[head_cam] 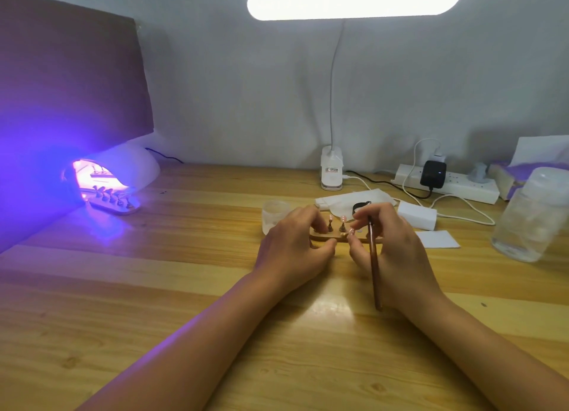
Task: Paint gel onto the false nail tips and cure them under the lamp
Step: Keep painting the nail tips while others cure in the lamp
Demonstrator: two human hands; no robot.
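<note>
Mid-job | one rack (115, 206) of nail tips (107, 193) cures at the mouth of the lit lamp (135, 167) | second rack (323, 236), well right of the lamp, gripped by my left hand (295, 241) | right hand (394, 247) holds brush (374, 266); painting unfinished, I judge.

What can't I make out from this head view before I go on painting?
All in the head view:
- Bristle end of the brush: hidden behind fingers of the right hand; contact with a tip unclear.
- Ends of the wooden holder: covered by the left hand and right hand; tip count unknown.
- The nail tips at the curing lamp: small, washed out by violet glare.
- The jar near the right edge: blurred; contents unreadable.
</note>
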